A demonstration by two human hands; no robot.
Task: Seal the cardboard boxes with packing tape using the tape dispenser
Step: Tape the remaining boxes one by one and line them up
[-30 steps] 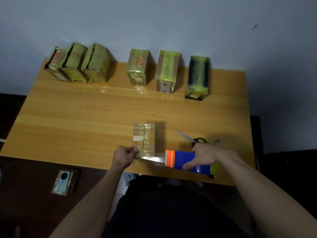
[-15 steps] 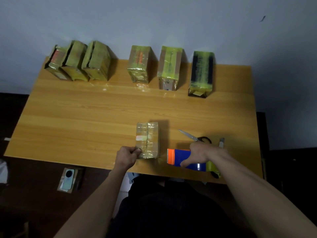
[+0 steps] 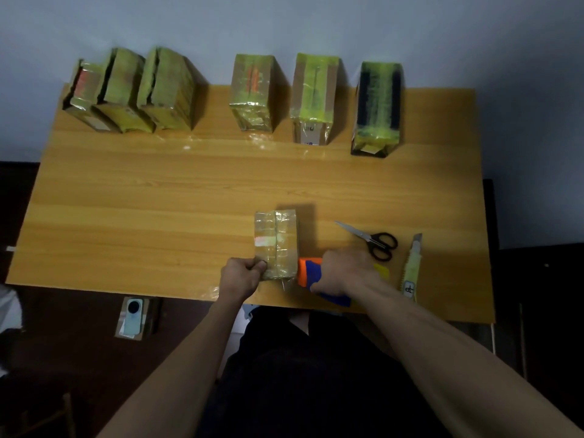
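A small cardboard box sits near the front edge of a wooden table. It is wrapped in shiny clear tape. The left hand is at the box's near left corner. Its fingers are curled and they pinch that corner.

The right hand is just to the right of the box. Its fingers are wrapped around a blue tape dispenser. The dispenser has an orange front end, and that end touches the right side of the box, low down near the front. A bit of yellow shows on the dispenser behind the hand.

Black-handled scissors lie on the table beyond the right hand, with the blades pointing left and away. A yellow box cutter lies to the right of the scissors, near the table's right side.

Six more taped boxes stand in a row along the far edge of the table, by the wall. Three boxes are packed close together on the left. Three more stand apart on the right, and the last one is a dark box with yellow-green tape.

On the dark floor to the left of the person lies a small box with a phone picture on it.
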